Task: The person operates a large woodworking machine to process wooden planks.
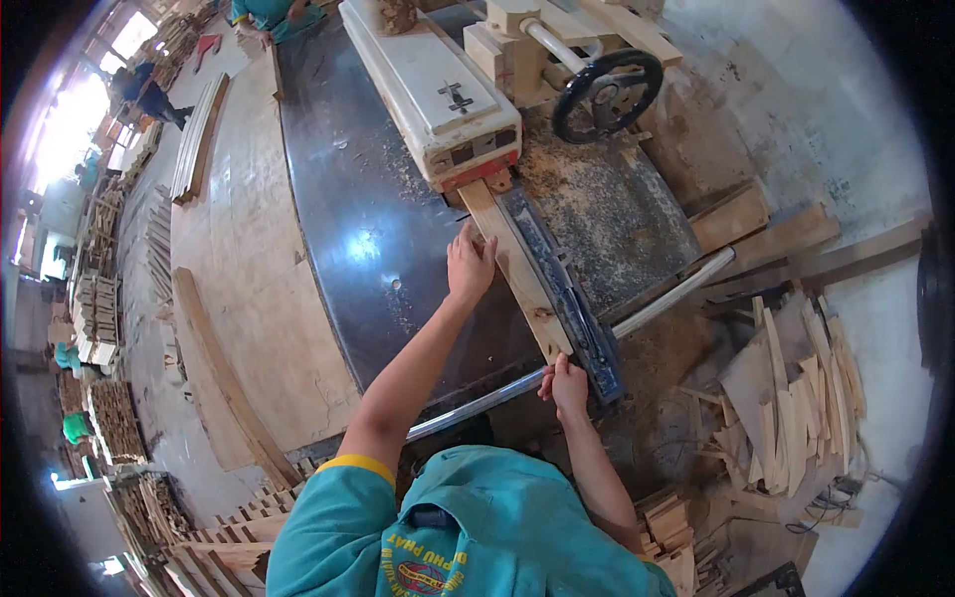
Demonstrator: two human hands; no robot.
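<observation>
A wooden board [513,261] lies along the dark metal guide fence [562,279], its far end under the white machine housing [438,95]. My right hand [565,386] pinches the board's near end, thumb on top. Against the board's left side, farther up, rests my left hand [472,263], its fingers stretched toward the housing and not wrapped round the wood. Beneath both lies the smooth dark machine table [368,249]. Whatever cuts inside the housing is hidden.
A black handwheel [607,97] sits at the upper right. A metal rail [477,403] crosses the table's front edge. Offcuts [796,398] are piled at right. A plywood surface [249,328] adjoins on the left, with stacked strips [199,139]. Another person [274,15] stands at the far end.
</observation>
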